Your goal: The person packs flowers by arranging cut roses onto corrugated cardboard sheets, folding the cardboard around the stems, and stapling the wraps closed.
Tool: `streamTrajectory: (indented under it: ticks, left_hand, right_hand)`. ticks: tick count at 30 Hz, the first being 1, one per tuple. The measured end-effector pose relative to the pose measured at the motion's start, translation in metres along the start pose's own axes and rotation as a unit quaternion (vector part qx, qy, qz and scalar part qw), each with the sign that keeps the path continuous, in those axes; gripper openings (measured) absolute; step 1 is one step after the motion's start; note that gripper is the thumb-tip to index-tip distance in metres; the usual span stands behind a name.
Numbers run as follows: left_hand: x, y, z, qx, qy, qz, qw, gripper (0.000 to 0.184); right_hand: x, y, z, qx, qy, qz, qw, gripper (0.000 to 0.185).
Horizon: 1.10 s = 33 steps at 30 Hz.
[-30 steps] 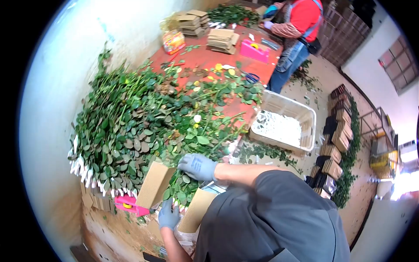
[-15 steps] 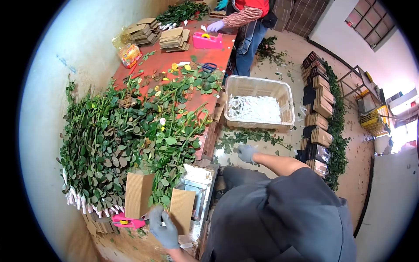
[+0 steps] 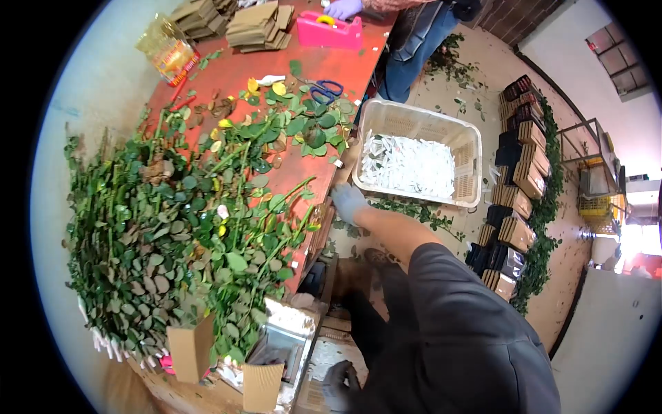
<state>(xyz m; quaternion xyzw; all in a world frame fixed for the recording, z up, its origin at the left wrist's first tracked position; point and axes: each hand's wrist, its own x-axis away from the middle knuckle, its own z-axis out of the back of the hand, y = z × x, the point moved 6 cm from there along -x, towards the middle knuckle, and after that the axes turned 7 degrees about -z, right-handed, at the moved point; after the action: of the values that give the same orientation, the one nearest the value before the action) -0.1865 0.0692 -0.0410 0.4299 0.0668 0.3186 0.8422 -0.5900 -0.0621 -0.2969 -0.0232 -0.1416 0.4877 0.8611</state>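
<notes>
My right hand (image 3: 349, 203), in a grey glove, is at the table's edge beside the near left corner of a plastic crate (image 3: 420, 196). Its fingers are stretched out and hold nothing I can see. Low in the view, my left hand (image 3: 340, 383), also gloved, is beside the table front with its fingers loosely bent and apart, nothing visible in them. Left of it stand two folded corrugated cardboard pieces, one (image 3: 263, 388) nearer and another (image 3: 185, 353) against the stems. Leafy rose stems (image 3: 145, 255) with pale wrapped heads cover the table's near left.
White slips (image 3: 407, 165) fill the crate's bottom. On the red table (image 3: 241, 65) are scissors (image 3: 325, 91), a pink tape dispenser (image 3: 329, 32) and stacked cardboard (image 3: 258, 26). A co-worker's gloved hand (image 3: 343, 8) is behind. Wrapped bundles (image 3: 527, 172) line the floor at right.
My left hand has moved right, away from the cardboard pieces. My right hand has moved up and left to the table edge by the crate. The whole view has shifted.
</notes>
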Motion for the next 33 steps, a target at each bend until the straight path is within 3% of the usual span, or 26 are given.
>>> streamTrajectory:
  ticks: [1,2,3,4,6,8,10,12,14,15,16,18,19,20,22,23,24,25,26,28,30,32,33]
  left_hand:
    - [0.002,-0.012,-0.023,0.029,-0.005,0.051,0.998,0.016]
    - [0.006,-0.022,-0.046,0.057,-0.011,0.101,0.993,0.015]
    - [-0.001,-0.02,-0.057,0.058,-0.012,0.106,0.993,0.015]
    - [-0.011,-0.014,-0.065,0.053,-0.018,0.095,0.994,0.015]
    - [-0.022,-0.013,-0.078,0.046,-0.025,0.087,0.995,0.015]
    - [-0.025,-0.015,-0.085,0.041,-0.025,0.109,0.993,0.015]
    - [-0.034,-0.004,-0.083,0.011,-0.022,0.068,0.997,0.015]
    - [-0.038,0.007,-0.077,-0.022,-0.019,0.013,0.999,0.016]
    - [-0.036,0.0,-0.079,0.026,-0.049,0.076,0.996,0.013]
    - [-0.046,0.007,-0.076,-0.029,-0.049,0.046,0.997,0.012]
    - [-0.051,0.012,-0.072,-0.033,-0.044,0.03,0.998,0.012]
    - [-0.052,0.012,-0.073,-0.161,-0.126,0.016,0.979,0.016]
    - [-0.055,0.014,-0.073,-0.199,-0.12,-0.023,0.972,0.027]
    - [-0.059,0.013,-0.071,-0.206,-0.112,-0.035,0.971,0.027]
    - [-0.086,0.049,-0.057,-0.158,-0.108,-0.046,0.98,0.017]
    - [-0.086,0.037,-0.062,-0.157,-0.185,0.011,0.97,0.053]
    - [-0.09,0.041,-0.059,-0.16,-0.172,0.014,0.972,0.053]
    - [-0.099,0.057,-0.052,-0.153,-0.11,-0.037,0.981,0.066]
    - [-0.104,0.071,-0.046,-0.146,-0.049,-0.084,0.984,0.08]
    - [-0.106,0.072,-0.039,-0.141,0.009,-0.103,0.985,0.098]
    - [-0.109,0.057,-0.035,-0.002,0.017,-0.078,0.997,0.089]
    - [-0.098,0.044,-0.035,0.026,-0.04,-0.086,0.995,0.078]
    - [-0.083,0.029,-0.037,0.055,-0.048,-0.061,0.995,0.06]
  right_hand:
    - [-0.02,0.003,-0.007,0.002,-0.008,0.003,1.0,0.028]
    - [-0.035,0.003,-0.018,0.09,-0.051,0.031,0.994,0.028]
    - [-0.044,0.006,-0.035,0.177,-0.092,0.058,0.978,0.028]
    - [-0.049,0.012,-0.043,0.177,-0.094,0.061,0.978,0.028]
    - [-0.051,0.017,-0.056,0.245,-0.039,0.116,0.962,0.021]
    - [-0.053,0.025,-0.07,0.233,-0.069,0.147,0.959,0.017]
    - [-0.04,0.029,-0.057,0.083,0.056,0.22,0.97,0.015]
    - [-0.018,0.045,-0.062,0.017,-0.05,0.196,0.979,0.012]
    - [0.035,0.058,-0.064,0.06,-0.112,0.26,0.957,0.013]
    - [0.068,0.06,-0.068,0.144,-0.156,0.276,0.938,0.013]
    - [0.1,0.068,-0.07,0.177,-0.234,0.297,0.909,0.017]
    - [0.152,0.073,-0.059,0.099,-0.426,0.3,0.848,0.022]
    - [0.174,0.056,0.02,0.101,-0.411,0.304,0.853,0.023]
    - [0.181,0.054,0.023,0.035,-0.368,0.31,0.876,0.035]
    - [0.185,0.043,0.065,-0.109,-0.24,0.257,0.93,0.041]
    - [0.189,0.027,0.079,-0.105,-0.233,0.267,0.929,0.041]
    - [0.178,0.014,0.103,-0.254,-0.191,0.154,0.936,0.039]
    - [0.174,0.005,0.128,-0.394,-0.148,0.038,0.906,0.036]
    - [0.179,-0.008,0.168,-0.452,-0.113,0.034,0.884,0.027]
    - [0.189,-0.043,0.193,-0.575,-0.005,0.038,0.817,0.028]
    - [0.201,-0.077,0.211,-0.657,-0.01,0.017,0.754,0.028]
    - [0.203,-0.093,0.237,-0.656,0.026,0.022,0.754,0.027]
    - [0.202,-0.098,0.253,-0.663,0.043,0.029,0.747,0.026]
